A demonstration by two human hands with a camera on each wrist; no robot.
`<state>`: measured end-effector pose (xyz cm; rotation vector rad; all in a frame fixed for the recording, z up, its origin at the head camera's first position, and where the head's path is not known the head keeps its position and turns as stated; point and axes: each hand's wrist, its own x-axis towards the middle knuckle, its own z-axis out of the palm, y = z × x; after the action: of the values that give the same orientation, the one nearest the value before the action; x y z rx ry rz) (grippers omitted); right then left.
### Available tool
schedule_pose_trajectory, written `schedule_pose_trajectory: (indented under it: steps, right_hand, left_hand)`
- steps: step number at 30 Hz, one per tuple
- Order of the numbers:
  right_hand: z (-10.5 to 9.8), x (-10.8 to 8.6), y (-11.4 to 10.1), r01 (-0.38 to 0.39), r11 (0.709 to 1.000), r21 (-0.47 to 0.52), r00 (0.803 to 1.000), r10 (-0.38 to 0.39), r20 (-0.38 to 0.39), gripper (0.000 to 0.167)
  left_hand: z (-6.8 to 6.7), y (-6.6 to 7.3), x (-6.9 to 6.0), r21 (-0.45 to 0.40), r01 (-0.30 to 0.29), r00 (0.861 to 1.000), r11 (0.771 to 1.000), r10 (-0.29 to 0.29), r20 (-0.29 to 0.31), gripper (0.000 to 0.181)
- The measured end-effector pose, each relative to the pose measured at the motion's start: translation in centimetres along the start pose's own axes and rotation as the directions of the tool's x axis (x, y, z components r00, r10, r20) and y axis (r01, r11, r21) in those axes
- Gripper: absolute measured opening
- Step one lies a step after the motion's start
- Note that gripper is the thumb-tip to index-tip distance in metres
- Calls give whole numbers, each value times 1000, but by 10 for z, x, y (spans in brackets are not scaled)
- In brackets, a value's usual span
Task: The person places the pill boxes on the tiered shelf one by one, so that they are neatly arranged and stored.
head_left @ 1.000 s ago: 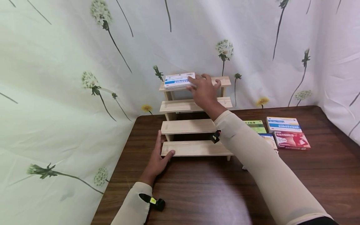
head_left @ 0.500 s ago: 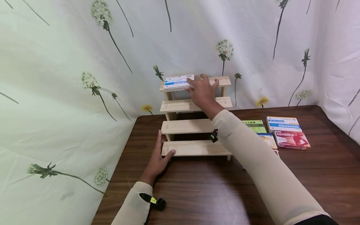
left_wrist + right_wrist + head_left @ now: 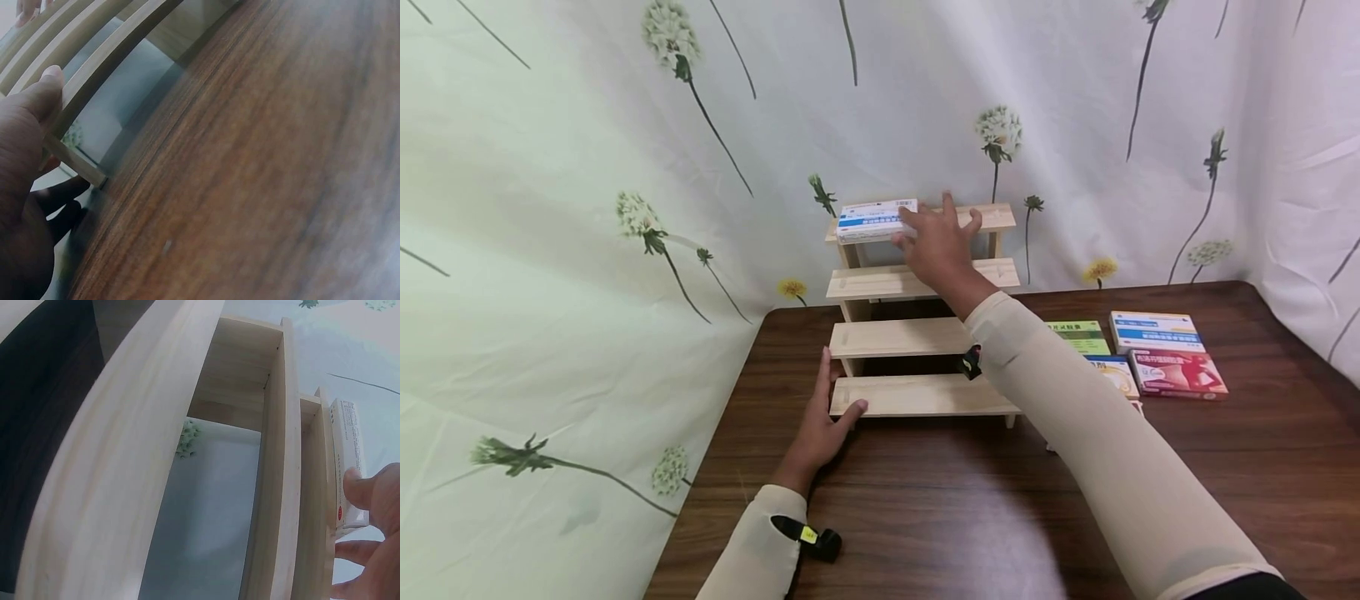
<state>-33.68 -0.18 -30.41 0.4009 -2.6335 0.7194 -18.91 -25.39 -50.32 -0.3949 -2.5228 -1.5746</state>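
A white-and-blue box (image 3: pixel 872 222) lies flat at the left end of the top step of a four-step wooden stand (image 3: pixel 925 393). My right hand (image 3: pixel 942 248) pinches the right end of that box, its other fingers spread over the step. The right wrist view shows the thumb of the right hand (image 3: pixel 382 528) against the side of the box (image 3: pixel 348 447). My left hand (image 3: pixel 820 425) grips the left end of the lowest step, thumb on top. In the left wrist view, fingers of the left hand (image 3: pixel 25 169) reach behind the stand's leg (image 3: pixel 78 164).
Right of the stand on the brown table (image 3: pixel 925 508) lie a green box (image 3: pixel 1084 337), a second white-and-blue box (image 3: pixel 1157 332), a red box (image 3: pixel 1178 372) and a blue-edged box (image 3: pixel 1116 375), partly behind my right forearm. A flowered cloth (image 3: pixel 910 142) hangs behind.
The box on the top step has shifted slightly towards me and to the left, with my right hand moving slightly left. The left hand has stayed on the stand.
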Motion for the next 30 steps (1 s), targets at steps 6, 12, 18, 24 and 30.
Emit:
schedule_pose_trajectory:
  steps: [6, 12, 18, 24, 30]
  right_hand:
    - [-2, -3, -1, 15, 1000, -10, 1000, -15, 0, 59]
    - [-10, -9, 3, 10, 1000, -23, 999, -10, -32, 63]
    - [-22, -18, 12, -12, 1000, -21, 997, 10, -79, 66]
    - [-25, -26, 25, 10, 1000, -12, 994, -11, -111, 67]
    - [-35, -39, 39, 93, 996, 10, 977, -89, -193, 65]
  left_hand:
    - [-1, -1, -2, 7, 14, 1000, 1000, -13, -4, 110]
    - [-2, 1, -3, 14, 17, 1000, 1000, -17, -1, 110]
    - [-2, 2, -2, 13, -1, 1000, 1000, 1, 5, 109]
    - [-3, 2, -3, 6, 19, 1000, 1000, -19, -3, 110]
    - [-1, 2, -1, 19, 16, 1000, 1000, -16, 2, 110]
